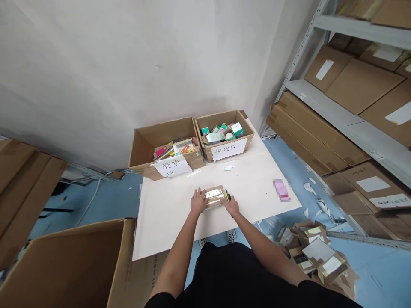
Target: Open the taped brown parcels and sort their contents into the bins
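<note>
A small brown cardboard parcel (215, 195) with shiny tape across its top lies on the white table (180, 214). My left hand (198, 201) rests on the parcel's left end with its fingers curled over the edge. My right hand (231, 204) is at the parcel's right end and grips a black and yellow utility knife (227, 196) against the box.
Two open cartons with paper labels stand at the table's far edge, the left one (150, 145) holding flat packets, the right one (224, 128) small green and white boxes. A pink item (281, 190) lies at the right. A big open carton (73, 265) stands at the left. Torn packaging (317, 252) litters the floor below the shelves (353, 124).
</note>
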The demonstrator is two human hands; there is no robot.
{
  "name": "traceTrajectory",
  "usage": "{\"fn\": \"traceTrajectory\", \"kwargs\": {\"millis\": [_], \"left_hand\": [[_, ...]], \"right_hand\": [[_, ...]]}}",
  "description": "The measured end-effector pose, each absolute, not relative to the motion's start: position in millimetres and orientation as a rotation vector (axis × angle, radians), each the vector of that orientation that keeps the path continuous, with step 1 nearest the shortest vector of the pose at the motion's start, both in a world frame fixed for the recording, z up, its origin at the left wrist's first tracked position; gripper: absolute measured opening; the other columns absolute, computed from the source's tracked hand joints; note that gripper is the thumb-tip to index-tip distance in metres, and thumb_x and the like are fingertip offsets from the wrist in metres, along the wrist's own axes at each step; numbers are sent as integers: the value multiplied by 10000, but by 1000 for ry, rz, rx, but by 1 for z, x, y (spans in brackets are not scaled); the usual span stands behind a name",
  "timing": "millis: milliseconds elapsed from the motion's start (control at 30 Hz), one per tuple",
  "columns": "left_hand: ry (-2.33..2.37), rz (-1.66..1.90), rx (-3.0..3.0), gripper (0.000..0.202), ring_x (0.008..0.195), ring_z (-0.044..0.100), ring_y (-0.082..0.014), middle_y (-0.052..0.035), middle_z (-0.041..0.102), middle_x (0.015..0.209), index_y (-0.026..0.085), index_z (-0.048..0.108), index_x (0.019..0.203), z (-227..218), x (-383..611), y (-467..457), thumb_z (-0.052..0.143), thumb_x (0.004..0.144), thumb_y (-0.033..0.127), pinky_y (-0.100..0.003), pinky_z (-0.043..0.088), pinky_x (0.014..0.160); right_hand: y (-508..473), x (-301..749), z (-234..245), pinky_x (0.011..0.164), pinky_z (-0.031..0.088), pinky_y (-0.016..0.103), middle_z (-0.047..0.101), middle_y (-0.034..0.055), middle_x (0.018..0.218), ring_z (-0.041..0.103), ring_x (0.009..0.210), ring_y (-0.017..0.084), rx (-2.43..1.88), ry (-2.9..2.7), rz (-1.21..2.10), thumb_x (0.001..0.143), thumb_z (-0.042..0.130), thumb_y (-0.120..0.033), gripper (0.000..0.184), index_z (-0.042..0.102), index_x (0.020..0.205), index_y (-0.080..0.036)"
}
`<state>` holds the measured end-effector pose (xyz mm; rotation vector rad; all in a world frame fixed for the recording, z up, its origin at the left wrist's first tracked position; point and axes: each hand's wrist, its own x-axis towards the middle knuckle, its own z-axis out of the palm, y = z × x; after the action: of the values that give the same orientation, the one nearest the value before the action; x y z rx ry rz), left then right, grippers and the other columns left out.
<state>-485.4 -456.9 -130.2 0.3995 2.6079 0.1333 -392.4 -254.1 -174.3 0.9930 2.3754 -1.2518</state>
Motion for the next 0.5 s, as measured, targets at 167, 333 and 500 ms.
{"fn": "traceTrajectory", "kwargs": {"millis": [167, 333, 500], "left_hand": [[2579, 37, 177, 585, 1467, 432, -354, -211, 459, 1599, 180, 399, 1564, -124, -475, -474, 286, 1045, 424, -552, 392, 1129], [2481, 97, 203, 429, 1155, 673, -295, -167, 684, 1288, 203, 629, 1328, -123, -446, -467, 408, 990, 350, -416, 530, 940], [2552, 70, 483, 894, 1549, 319, -340, -123, 272, 1723, 279, 353, 1594, -123, -457, -456, 703, 772, 236, -444, 438, 1134]], "right_hand": [[-274, -439, -172, 780, 521, 337, 735, 162, 1153, 714, 1090, 318, 1015, 2355, -1109, 887, 689, -626, 533, 542, 1189, -212], [-262, -483, -159, 823, 527, 352, 712, 200, 1244, 701, 1155, 333, 1009, 2317, -1147, 931, 618, -644, 564, 548, 1248, -182], [-252, -440, -162, 849, 526, 374, 715, 212, 1250, 702, 1151, 349, 1029, 2438, -1083, 944, 558, -690, 613, 540, 1285, -181]]}}
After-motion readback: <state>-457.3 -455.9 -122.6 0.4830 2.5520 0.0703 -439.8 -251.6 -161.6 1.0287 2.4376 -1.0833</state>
